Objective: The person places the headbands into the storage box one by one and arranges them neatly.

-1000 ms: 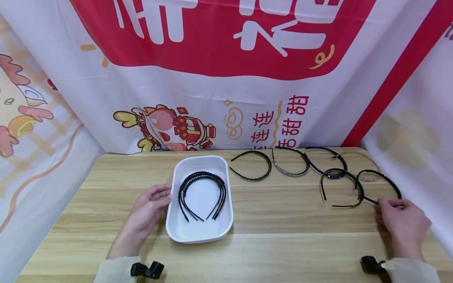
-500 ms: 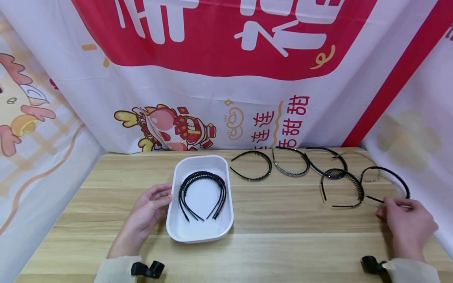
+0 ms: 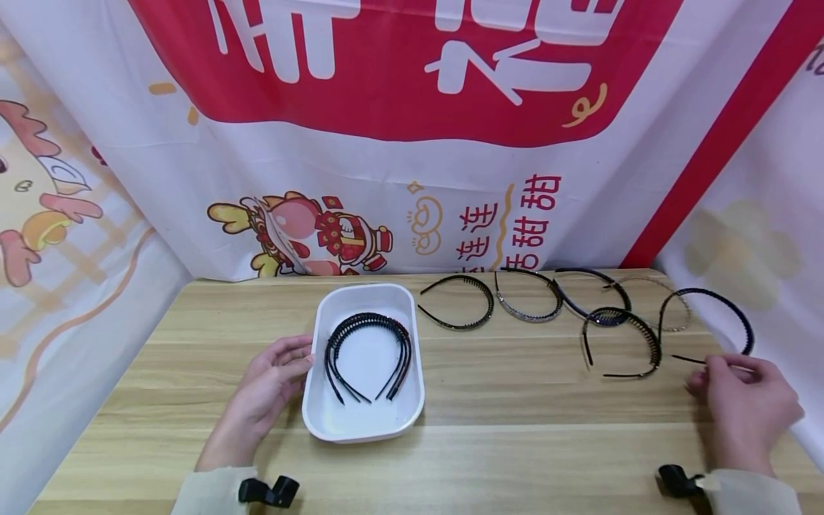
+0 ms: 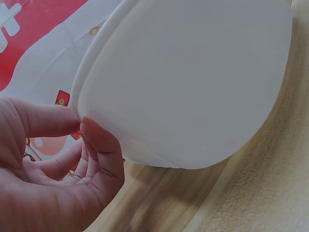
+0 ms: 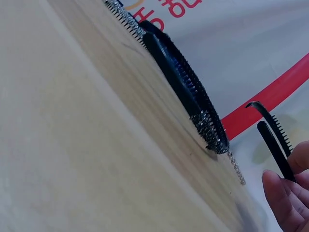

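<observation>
My left hand [image 3: 273, 377] pinches the left rim of the white tray [image 3: 363, 423], where several black headbands [image 3: 368, 317] lie. Far to the right over the counter [image 3: 515, 443], my right hand [image 3: 749, 402] pinches one dark headband [image 5: 275, 149] by a leg. Other headbands [image 3: 656, 347] spread between the tray and that hand, toward the far edge.

Crop and clutter: The right hand [image 3: 747, 400] covers part of its headband [image 3: 698, 290] and leaves the right wrist view at the right edge. Looped bands [image 3: 367, 322] overlap inside the tray [image 3: 363, 420], too tangled to count. The left wrist view cuts off the tray's top, conceals its contents and trims the left hand [image 4: 63, 186]. Banner characters [image 3: 320, 54] exceed the head view's upper edge; sleeves [image 3: 212, 493] its lower.
</observation>
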Tool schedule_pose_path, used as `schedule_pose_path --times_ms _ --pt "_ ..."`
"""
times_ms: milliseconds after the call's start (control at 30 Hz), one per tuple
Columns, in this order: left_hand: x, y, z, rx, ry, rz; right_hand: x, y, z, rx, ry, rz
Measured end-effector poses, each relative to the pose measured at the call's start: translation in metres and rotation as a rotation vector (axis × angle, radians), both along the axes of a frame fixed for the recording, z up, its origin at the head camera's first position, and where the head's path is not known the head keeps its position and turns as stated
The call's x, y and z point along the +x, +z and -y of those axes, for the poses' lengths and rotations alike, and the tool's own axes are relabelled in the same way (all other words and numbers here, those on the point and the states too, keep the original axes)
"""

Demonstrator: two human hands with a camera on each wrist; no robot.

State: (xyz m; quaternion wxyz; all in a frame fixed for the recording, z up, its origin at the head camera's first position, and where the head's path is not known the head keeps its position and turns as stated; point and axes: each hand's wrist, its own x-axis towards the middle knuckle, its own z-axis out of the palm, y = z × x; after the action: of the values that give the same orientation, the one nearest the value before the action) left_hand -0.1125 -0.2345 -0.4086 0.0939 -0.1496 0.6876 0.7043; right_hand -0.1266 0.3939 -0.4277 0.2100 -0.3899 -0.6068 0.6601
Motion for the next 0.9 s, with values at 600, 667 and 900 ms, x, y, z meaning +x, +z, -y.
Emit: schedule_pose_path --times_ms 600,667,900 --pt "0.001 0.000 0.000 -0.002 0.000 -0.014 -0.006 0.020 0.017 -0.021 0.022 -0.120" --pt "0.002 0.001 0.000 -0.002 0.001 -0.016 -0.006 0.022 0.021 -0.021 0.041 -0.133" --pt "0.002 0.001 0.000 0.010 0.001 -0.029 -0.009 0.032 0.034 -0.061 0.082 -0.172"
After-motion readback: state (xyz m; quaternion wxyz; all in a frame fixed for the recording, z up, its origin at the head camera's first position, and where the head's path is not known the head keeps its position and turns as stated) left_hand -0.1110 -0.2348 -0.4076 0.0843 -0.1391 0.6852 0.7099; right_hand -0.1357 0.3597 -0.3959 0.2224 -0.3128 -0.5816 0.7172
